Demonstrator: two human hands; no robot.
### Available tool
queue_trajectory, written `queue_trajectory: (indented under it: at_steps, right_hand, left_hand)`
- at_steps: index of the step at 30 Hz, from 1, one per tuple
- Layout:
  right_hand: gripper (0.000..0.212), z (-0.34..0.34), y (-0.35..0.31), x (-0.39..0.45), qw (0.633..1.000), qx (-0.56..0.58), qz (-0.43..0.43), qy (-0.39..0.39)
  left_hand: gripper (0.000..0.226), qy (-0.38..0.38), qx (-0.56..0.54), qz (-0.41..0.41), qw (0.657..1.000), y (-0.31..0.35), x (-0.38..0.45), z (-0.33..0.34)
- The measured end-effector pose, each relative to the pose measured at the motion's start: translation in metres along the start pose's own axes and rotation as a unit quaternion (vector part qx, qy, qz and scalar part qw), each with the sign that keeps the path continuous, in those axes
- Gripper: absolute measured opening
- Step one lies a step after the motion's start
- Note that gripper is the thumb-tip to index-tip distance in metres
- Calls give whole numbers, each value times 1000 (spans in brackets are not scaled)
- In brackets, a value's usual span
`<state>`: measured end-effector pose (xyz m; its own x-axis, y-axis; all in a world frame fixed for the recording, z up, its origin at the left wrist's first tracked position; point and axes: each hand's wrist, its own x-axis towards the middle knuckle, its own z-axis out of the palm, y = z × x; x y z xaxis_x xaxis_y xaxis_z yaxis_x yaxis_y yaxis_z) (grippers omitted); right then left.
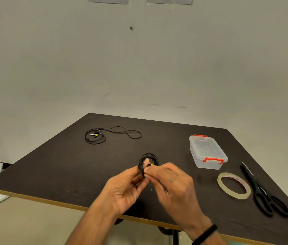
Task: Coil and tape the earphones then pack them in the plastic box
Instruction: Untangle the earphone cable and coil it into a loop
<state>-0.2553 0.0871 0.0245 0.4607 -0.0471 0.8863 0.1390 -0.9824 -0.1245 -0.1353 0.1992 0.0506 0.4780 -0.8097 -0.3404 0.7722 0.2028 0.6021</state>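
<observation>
Both hands are up over the middle of the dark bench (69, 167), working a small coil of black earphones (148, 160) between them. The left hand (127, 188) has its fingers curled round the near side of the coil, thumb poking up through the loop. The right hand (172, 181) pinches the coil at its right edge, close to a small yellow bit on the cable; its fingers are blurred, so exactly how they grip I can't make out. A black band (205, 234) sits on the right wrist.

A second pair of earphones (102, 135) lies loose at the far left of the bench, partly looped, with a length of cable trailing off to the right. Over on the right stands the clear plastic box (207, 152), lid on, with red clips at both ends. Nearer the front edge, a roll of clear tape (234, 185) lies flat, and black scissors (261, 190) lie just beside it, handles toward the person.
</observation>
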Motion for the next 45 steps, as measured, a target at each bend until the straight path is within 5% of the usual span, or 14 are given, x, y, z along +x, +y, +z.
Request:
queue_trajectory:
  at_steps: [5,10,13,22,26,34,38,40,45]
  right_hand:
    - [19,-1,8,-6,991,-59,-60,-102]
    - [28,-3,10,-7,970,-107,-148,-162]
    - [23,-2,12,-9,956,-137,-178,-189]
    - [28,5,18,-20,987,-87,-73,-113]
    - [23,12,22,-24,997,-36,13,-71]
    - [23,18,23,-27,998,-38,-14,-56]
    - [17,13,14,-27,989,75,121,-27]
    - [13,9,9,-23,970,140,196,28]
    - [43,12,6,-9,926,145,338,87]
  left_hand:
    - [46,-13,58,-35,998,7,2,-12]
    - [39,-52,223,25,973,10,1,-19]
    - [35,-30,233,49,971,10,5,-17]
    - [42,26,32,7,999,10,2,-11]
    - [43,15,43,-8,999,12,-2,-8]
    - [33,-12,100,54,993,11,1,-9]
    - [23,-26,292,134,947,15,3,-7]
    - [19,-32,409,165,897,23,4,-2]
    - [15,-97,620,177,758,51,4,20]
